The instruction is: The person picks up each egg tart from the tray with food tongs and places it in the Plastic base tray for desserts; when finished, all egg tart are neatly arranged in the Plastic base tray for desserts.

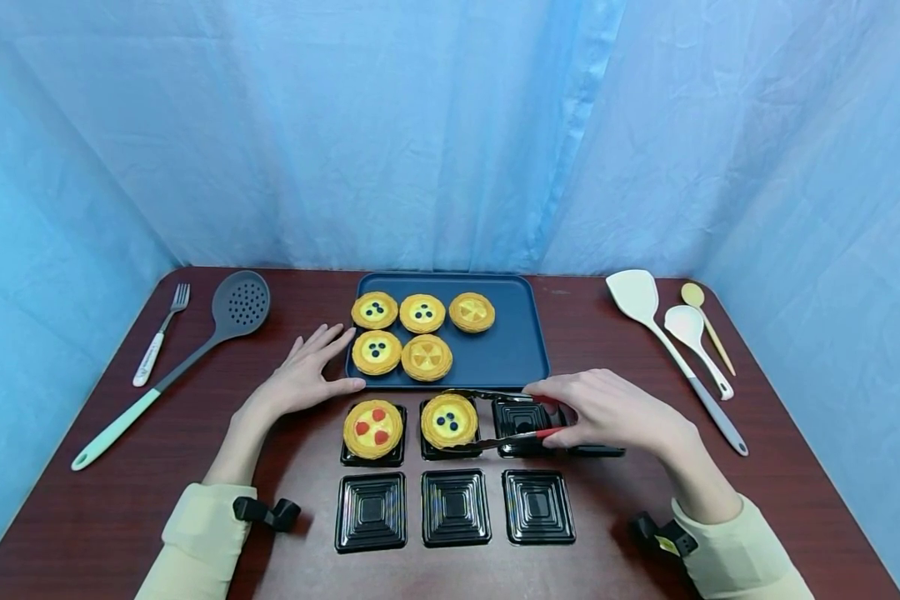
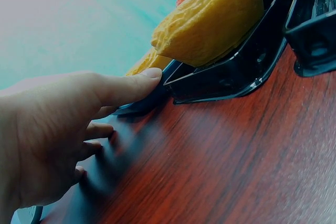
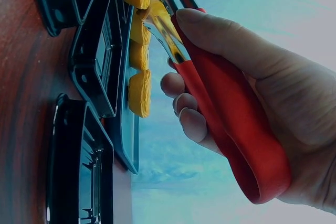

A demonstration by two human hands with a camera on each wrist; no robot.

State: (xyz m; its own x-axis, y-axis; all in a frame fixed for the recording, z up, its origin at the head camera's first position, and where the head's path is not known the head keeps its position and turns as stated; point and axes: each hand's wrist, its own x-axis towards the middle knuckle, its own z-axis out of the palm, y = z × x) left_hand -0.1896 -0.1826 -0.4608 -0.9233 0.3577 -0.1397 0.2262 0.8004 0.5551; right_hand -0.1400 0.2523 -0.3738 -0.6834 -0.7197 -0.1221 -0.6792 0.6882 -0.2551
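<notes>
My right hand [image 1: 603, 408] grips red-handled tongs [image 3: 210, 87], thumb on one side and fingers curled on the other. The tong arms reach left and lie either side of a blueberry-topped egg tart [image 1: 450, 421], which sits over the middle black box of the nearer-to-tray row. Beside it, a tart with red berry pieces [image 1: 372, 429] rests in the left black box [image 2: 226, 80]. My left hand [image 1: 307, 375] is spread at the left edge of the blue tray [image 1: 502, 350], fingers extended and thumb by its front corner. Several tarts [image 1: 427, 357] stand on the tray's left part.
Three black boxes [image 1: 372, 510] form a front row; another black box [image 1: 521, 421] lies under the tongs. A skimmer [image 1: 242, 303] and fork [image 1: 163, 333] lie at left. At right are a white spatula [image 1: 634, 295], a ladle [image 1: 686, 325] and a small spoon [image 1: 693, 294].
</notes>
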